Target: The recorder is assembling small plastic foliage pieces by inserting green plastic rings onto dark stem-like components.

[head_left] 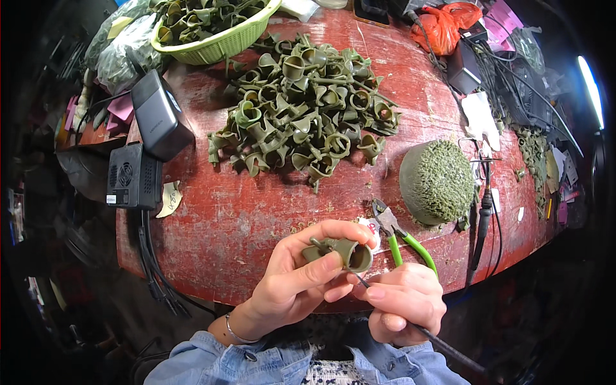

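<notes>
My left hand pinches an olive-green moulded plastic part with a round, cup-like opening that faces right. Close beside it, my right hand is closed round a thin black rod-like tool. The dark narrow tip of that tool points at the part's lower rim; whether it touches, I cannot tell. Just beyond my right hand lie cutting pliers with green handles, their jaws pointing away from me. A large heap of similar olive-green parts covers the middle of the red table.
A green basket of parts stands far left. On the right sits a round tub heaped with green trimmings. Black boxes with cables occupy the left edge. Cables, a white glove and an orange-red bag lie right.
</notes>
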`<state>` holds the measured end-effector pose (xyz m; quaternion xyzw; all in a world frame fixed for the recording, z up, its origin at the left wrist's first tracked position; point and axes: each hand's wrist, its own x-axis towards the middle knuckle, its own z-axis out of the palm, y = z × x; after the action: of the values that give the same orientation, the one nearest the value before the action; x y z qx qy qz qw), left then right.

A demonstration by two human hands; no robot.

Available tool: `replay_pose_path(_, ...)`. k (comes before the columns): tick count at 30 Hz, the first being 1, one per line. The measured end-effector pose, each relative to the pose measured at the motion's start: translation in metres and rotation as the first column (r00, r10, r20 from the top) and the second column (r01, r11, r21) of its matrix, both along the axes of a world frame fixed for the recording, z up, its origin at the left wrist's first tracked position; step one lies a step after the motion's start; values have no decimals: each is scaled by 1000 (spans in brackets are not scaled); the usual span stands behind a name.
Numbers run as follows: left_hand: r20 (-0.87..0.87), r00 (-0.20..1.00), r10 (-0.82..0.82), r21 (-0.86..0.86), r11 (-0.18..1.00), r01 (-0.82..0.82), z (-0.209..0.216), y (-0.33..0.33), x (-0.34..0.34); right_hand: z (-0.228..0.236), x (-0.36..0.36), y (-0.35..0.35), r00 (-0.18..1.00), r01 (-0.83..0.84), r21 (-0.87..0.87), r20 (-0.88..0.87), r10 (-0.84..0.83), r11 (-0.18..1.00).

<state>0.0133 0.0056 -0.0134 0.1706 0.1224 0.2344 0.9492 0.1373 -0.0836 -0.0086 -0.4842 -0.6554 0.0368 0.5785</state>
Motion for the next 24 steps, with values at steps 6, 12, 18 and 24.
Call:
replay_pose_path(6,3,1000,9,-10,1000,-9,-2,0,0,-9,-3,-3,994,109,58,9,-110,992)
replay_pose_path(12,-10,1000,3,-28,1000,-4,0,0,0,-9,-2,-3,991,86,65,96,-92,994)
replay_pose_path(18,-38,999,6,-22,1000,-7,2,0,0,-5,-1,-3,982,85,40,163,-91,996)
replay_pose_path(24,-39,999,1,-6,1000,-1,3,0,2,-3,1,-5,991,71,34,113,-74,997)
